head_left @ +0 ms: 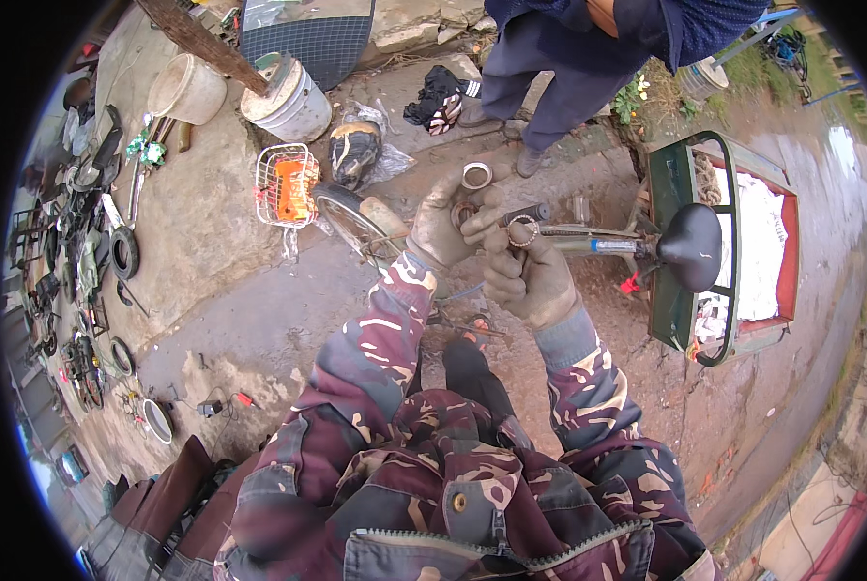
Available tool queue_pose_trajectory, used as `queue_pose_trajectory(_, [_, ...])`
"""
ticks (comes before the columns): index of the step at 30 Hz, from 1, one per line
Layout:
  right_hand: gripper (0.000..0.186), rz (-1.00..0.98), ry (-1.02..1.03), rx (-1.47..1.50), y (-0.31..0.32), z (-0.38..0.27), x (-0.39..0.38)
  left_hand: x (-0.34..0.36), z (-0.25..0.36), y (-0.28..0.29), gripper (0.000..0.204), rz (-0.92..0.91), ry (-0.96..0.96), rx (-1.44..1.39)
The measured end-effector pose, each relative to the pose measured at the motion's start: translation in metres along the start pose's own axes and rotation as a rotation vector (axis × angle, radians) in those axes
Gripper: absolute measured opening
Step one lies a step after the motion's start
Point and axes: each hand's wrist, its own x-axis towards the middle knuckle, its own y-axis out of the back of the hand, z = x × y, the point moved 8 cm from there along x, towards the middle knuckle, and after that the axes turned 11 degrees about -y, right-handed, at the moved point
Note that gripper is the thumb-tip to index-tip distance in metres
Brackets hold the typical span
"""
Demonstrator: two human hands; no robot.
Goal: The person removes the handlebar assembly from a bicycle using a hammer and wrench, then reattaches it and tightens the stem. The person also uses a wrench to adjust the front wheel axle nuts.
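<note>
My right hand (533,279), in a dirty glove, pinches a caged ball bearing ring (523,231) between thumb and fingers. Beside it, my gloved left hand (440,229) is closed around a pale metal ring (476,176), which shows at its fingertips. Below both hands stands a cargo tricycle, its frame tube (588,244) running right to a black saddle (689,248). To the left is its front wheel (348,221). A dark handlebar grip (527,214) shows behind my fingers. My hands hide much of the steering area.
A green cargo box (672,290) with white sacks (758,247) is behind the saddle. Another person (540,97) stands at the far side. A white wire basket (286,186), buckets (293,105) and a black bag (355,153) sit far left. Tyres (123,254) and parts litter the left ground.
</note>
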Motion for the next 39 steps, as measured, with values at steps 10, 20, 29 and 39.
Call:
queue_pose_trajectory(10, [0.039,0.01,-0.035,0.091,0.025,0.023,-0.005,0.001,-0.002,-0.006,0.074,0.013,0.035,-0.035])
queue_pose_trajectory(20, [0.038,0.052,-0.024,0.089,0.033,0.033,-0.014,-0.001,-0.005,-0.002,0.075,0.078,0.074,-0.042])
queue_pose_trajectory(29, [0.043,0.455,0.115,-0.282,0.052,0.026,-0.035,-0.043,0.055,0.02,0.052,0.236,-0.103,0.091])
queue_pose_trajectory(39, [0.033,0.653,0.302,-1.61,0.02,0.067,0.015,-0.156,0.018,0.087,0.064,0.279,-0.074,0.345])
